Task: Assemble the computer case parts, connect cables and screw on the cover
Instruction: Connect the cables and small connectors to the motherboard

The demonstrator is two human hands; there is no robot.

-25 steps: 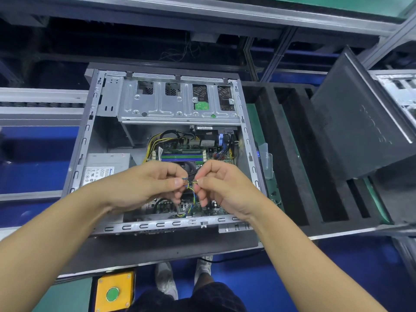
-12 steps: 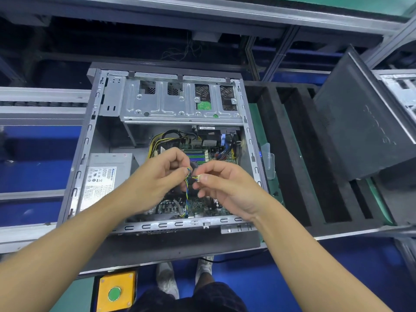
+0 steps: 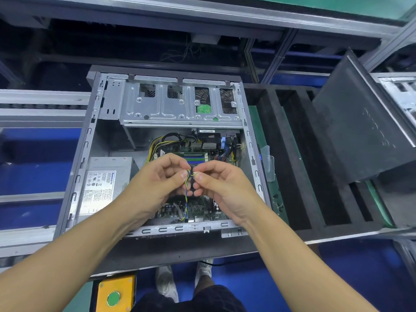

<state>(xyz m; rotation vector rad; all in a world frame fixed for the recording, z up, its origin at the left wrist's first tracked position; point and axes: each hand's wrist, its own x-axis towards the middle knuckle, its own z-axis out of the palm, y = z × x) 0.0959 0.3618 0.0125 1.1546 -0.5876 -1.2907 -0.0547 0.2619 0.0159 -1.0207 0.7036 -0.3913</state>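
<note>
Above the near half of the computer case, a thin multicoloured cable is pinched at its upper end between the curled fingertips of the left hand and right hand. Cabling is judged unfinished. A dark panel, likely the cover, is propped right of the case, unscrewed. Inside the case lie the motherboard, the power supply at left and the drive cage at the far end.

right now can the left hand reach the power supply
Probably yes: the power supply lies uncovered in the open case, right beside the left hand. But that hand pinches the thin wires with the right hand, so it must let go first.
</note>
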